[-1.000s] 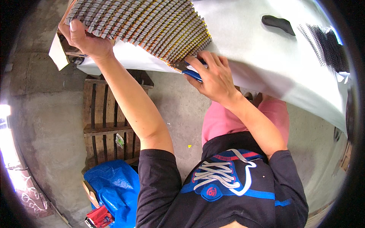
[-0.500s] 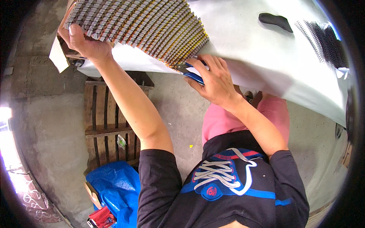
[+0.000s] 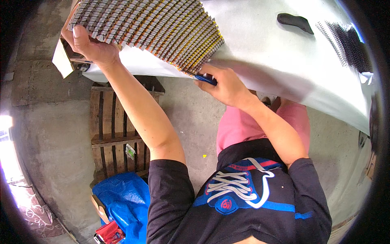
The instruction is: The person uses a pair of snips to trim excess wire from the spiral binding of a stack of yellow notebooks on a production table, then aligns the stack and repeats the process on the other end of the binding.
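Note:
A large woven panel (image 3: 146,30) of grey strips in rows, tinged orange and yellow toward its right side, extends over the near edge of the table at the top left. My left hand (image 3: 91,46) grips its lower left corner, thumb upward and the other fingers largely hidden. At the panel's lower right corner, my right hand (image 3: 225,83) is closed around blue-handled cutters (image 3: 206,79). Their jaws meet the panel's edge, but I cannot tell what lies between them.
White sheeting covers the table (image 3: 260,44), with a dark flat sole-shaped piece (image 3: 294,22) and a black mesh bundle (image 3: 345,44) on it. Below are a wooden pallet (image 3: 118,126), a blue plastic sheet (image 3: 124,199) and a red item (image 3: 109,234).
My right hand has closed tighter on the cutters, drawing the spread handles together, and has dropped slightly. My left hand and the panel stay nearly still.

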`<state>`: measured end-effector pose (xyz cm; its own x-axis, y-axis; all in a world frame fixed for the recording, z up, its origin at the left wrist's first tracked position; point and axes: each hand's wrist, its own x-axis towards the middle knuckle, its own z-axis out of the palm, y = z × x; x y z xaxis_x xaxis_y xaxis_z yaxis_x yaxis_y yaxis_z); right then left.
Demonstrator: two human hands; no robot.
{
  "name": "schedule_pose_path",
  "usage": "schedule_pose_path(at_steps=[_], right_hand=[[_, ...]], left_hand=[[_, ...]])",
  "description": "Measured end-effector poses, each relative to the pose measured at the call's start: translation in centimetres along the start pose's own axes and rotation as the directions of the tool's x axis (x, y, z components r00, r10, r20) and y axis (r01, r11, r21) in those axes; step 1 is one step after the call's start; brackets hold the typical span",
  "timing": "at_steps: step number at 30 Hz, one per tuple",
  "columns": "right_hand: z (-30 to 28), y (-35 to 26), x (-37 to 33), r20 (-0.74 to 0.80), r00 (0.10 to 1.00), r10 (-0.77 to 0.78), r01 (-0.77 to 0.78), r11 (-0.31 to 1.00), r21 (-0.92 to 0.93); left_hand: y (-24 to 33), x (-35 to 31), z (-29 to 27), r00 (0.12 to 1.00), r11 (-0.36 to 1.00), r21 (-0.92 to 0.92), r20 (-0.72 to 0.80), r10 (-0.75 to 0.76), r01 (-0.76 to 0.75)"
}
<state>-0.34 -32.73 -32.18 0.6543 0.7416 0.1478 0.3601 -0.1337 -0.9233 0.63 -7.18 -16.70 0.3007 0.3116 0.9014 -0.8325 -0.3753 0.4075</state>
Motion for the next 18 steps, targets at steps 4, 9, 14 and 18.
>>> schedule_pose_path(at_steps=[4,9,14,18], right_hand=[[-0.3,0.3,0.3,0.138,0.971,0.195,-0.22,0.953,0.206],[0.6,1.6,-0.9,-0.261,0.875,-0.407,0.224,0.821,-0.525],[0.7,2.4,-0.6,-0.237,0.82,-0.52,0.269,0.717,-0.643],[0.5,2.2,-0.7,-0.188,0.884,-0.428,0.246,0.768,-0.592]], left_hand=[[-0.7,-0.5,0.8,1.0,1.0,-0.01,0.003,0.0,0.0],[0.4,-0.4,0.7,0.999,0.997,0.065,-0.018,-0.031,0.032],[0.3,-0.7,0.5,0.997,0.995,0.07,0.009,-0.074,0.073],[-0.1,-0.4,0.3,0.999,0.998,0.05,0.02,-0.041,0.04]])
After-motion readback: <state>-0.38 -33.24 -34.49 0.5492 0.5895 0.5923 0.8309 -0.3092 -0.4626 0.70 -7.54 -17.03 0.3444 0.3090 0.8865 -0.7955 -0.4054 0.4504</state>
